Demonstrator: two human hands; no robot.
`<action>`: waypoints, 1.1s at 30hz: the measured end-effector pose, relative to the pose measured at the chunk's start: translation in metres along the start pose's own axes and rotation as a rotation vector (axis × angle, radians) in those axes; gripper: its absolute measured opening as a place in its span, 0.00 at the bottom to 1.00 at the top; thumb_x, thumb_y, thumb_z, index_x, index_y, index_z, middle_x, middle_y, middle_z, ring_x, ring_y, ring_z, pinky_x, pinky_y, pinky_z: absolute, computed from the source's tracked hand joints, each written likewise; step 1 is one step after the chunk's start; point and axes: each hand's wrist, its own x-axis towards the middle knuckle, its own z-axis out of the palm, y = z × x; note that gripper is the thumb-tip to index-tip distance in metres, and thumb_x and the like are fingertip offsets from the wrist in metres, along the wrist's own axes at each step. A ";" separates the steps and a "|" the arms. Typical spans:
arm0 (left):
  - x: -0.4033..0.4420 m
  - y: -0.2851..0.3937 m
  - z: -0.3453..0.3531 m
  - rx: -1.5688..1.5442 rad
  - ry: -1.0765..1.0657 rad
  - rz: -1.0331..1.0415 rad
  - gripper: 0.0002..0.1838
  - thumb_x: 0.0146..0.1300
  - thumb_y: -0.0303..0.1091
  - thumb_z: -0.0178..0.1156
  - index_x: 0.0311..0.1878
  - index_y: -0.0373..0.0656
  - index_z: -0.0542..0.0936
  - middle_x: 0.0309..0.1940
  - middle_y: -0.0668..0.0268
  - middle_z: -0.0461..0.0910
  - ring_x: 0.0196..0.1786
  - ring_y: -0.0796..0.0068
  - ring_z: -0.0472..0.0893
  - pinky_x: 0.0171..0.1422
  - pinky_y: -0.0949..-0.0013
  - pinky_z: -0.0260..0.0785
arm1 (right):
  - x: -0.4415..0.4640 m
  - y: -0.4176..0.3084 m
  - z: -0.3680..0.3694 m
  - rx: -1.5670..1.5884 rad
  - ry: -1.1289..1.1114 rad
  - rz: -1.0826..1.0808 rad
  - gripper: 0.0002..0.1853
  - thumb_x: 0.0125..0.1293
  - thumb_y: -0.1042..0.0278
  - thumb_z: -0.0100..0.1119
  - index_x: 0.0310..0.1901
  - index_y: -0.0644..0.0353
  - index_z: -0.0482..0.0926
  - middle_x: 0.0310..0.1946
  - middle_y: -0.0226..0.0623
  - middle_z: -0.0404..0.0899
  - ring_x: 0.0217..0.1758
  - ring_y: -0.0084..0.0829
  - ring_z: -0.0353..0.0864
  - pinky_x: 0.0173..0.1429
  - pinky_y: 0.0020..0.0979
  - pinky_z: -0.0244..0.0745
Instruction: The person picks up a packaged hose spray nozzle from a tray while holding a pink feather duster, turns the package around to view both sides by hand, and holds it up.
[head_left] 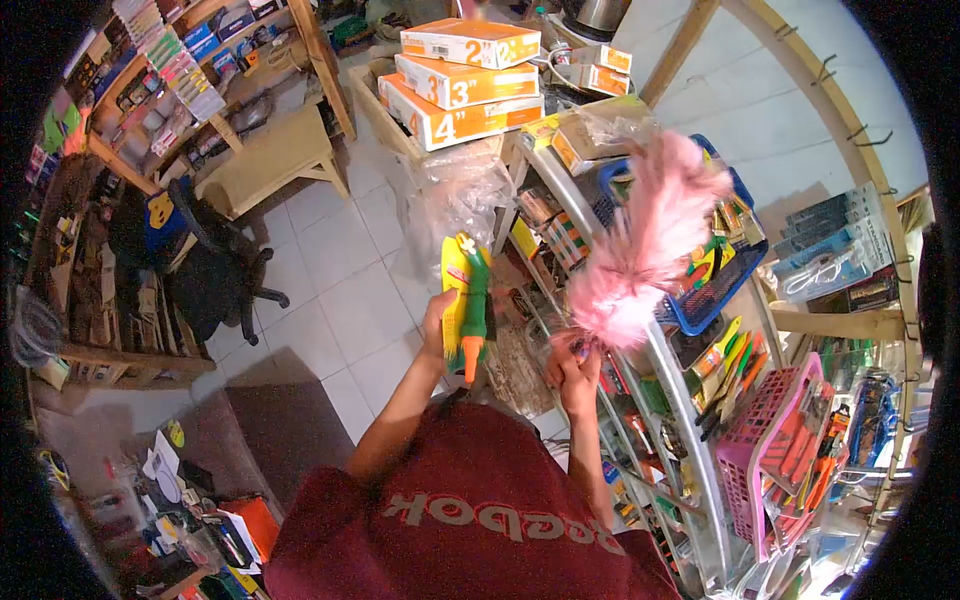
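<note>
My left hand (436, 322) is closed around a yellow-carded green tool (476, 310) with an orange end pointing down; its exact kind I cannot make out. In my right hand (577, 378) is a fluffy pink duster (645, 245), gripped by its lower end. The duster's head leans up and to the right over the shelf rack, blurred along its edges. Behind it, a blue basket (735, 290) holding packaged goods is partly covered. Clear plastic wrapping (455, 195) lies just beyond the green tool.
Orange and white boxes (470, 85) are stacked at the back. A pink basket (742, 455) full of tools stands on the right, near a metal shelf edge (690, 430). To the left are an office chair (215, 260) and a wooden bench (265, 160) on the tiled floor (345, 300).
</note>
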 end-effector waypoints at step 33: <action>0.070 0.046 0.042 -0.247 -0.236 0.408 0.37 0.54 0.50 0.50 0.64 0.36 0.59 0.61 0.50 0.62 0.62 0.59 0.65 0.62 0.62 0.60 | -0.035 0.061 -0.006 -0.833 0.132 -0.110 0.05 0.55 0.76 0.56 0.32 0.65 0.80 0.31 0.36 0.79 0.35 0.32 0.79 0.42 0.32 0.73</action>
